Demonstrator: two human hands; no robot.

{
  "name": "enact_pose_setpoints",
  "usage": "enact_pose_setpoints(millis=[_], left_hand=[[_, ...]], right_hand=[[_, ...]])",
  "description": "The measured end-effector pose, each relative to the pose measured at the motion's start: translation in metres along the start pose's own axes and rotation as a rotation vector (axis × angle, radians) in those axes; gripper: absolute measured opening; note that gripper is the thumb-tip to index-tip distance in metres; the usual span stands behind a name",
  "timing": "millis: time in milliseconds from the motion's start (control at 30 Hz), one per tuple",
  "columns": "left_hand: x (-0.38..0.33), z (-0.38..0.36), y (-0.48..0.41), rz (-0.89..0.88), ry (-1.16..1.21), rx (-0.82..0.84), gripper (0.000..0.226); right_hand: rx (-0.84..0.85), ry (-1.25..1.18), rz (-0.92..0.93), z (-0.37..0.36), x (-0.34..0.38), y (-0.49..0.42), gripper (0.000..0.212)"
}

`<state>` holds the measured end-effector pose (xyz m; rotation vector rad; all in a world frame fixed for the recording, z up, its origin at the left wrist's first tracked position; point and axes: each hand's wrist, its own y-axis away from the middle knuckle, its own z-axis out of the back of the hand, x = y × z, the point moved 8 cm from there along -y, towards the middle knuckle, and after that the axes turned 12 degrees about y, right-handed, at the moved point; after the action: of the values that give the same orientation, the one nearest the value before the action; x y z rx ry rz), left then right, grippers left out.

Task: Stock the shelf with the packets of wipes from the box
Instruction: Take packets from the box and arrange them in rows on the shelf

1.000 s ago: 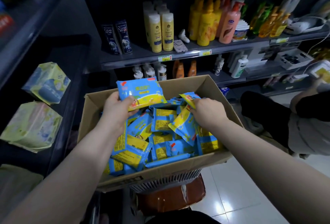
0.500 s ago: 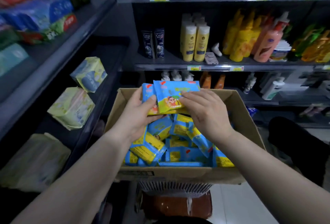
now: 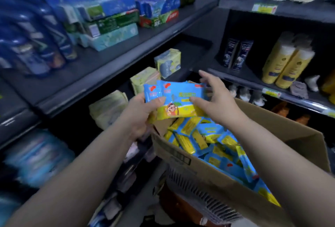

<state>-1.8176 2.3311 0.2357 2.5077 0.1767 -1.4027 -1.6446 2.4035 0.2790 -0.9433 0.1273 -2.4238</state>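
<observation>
Left hand [image 3: 139, 112] grips a small stack of wipe packets [image 3: 178, 100], thumb across the front, above the box's 11 o'clock corner. Right hand [image 3: 217, 103] has its fingers spread, thumb touching the stack's right end. Cardboard box [image 3: 290, 136], at 5 o'clock of the stack, holds many loose packets [image 3: 208, 143]. Dark shelf [image 3: 101, 85] runs at 9 o'clock.

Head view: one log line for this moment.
left hand: grips packets of wipes above box | right hand: splayed, thumb on packets | shelf placement: not yet done
</observation>
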Motion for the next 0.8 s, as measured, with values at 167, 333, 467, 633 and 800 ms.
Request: enact_pose_setpoints(millis=[167, 333, 467, 633, 800], left_hand=[[-0.034, 0.054, 0.038, -0.156, 0.034, -0.200, 0.020], [-0.080, 0.111, 0.086, -0.316, 0.035, -0.392, 0.012], [-0.118, 0.150, 0.126, -0.404, 0.026, -0.495, 0.013], [-0.162, 0.199, 0.175, -0.492, 0.021, -0.576, 0.017], [-0.209, 0.259, 0.230, -0.612, -0.010, -0.696, 0.020]], right_hand=[[0.205, -0.194, -0.007, -0.046, 0.037, -0.033, 0.054], [0.317, -0.350, 0.129, -0.091, 0.110, -0.050, 0.030], [0.406, -0.416, 0.216, -0.119, 0.168, -0.056, 0.030], [0.523, -0.476, 0.320, -0.155, 0.239, -0.061, 0.030], [0.545, -0.563, 0.409, -0.178, 0.312, -0.069, 0.030]])
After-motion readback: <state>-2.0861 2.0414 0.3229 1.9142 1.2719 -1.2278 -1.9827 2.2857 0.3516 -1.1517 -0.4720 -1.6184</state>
